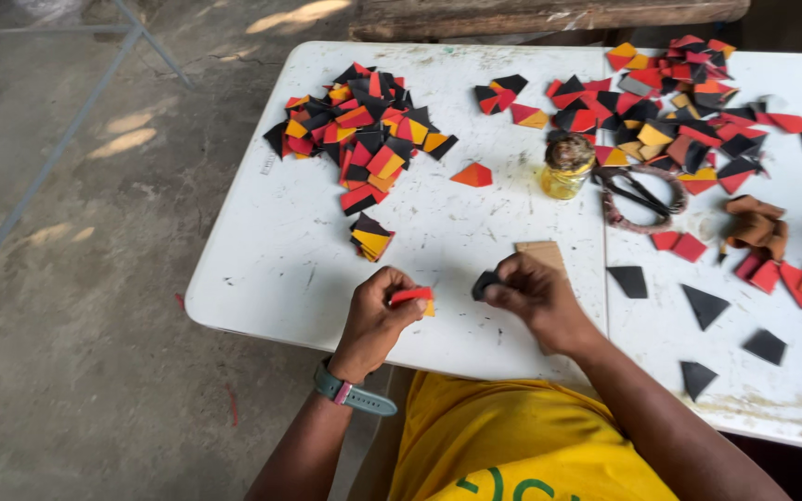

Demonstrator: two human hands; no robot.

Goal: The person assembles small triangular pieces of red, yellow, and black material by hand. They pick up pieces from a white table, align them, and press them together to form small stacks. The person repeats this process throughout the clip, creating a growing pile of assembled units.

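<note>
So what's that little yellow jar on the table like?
The jar is small, round and looks like clear glass, yellowish inside. Its top is dark brown and crusty; whether that is a lid is hard to tell. It stands upright on the white table, beside the scissors, near red, black and orange pieces. No hand touches it.

White table on a bare concrete floor

A scuffed white folding table (262, 278) stands on grey, stained concrete floor (76, 306); sun patches fall far left, a metal frame (58, 139) crosses there, and a wooden beam (549, 17) lies beyond.
</note>
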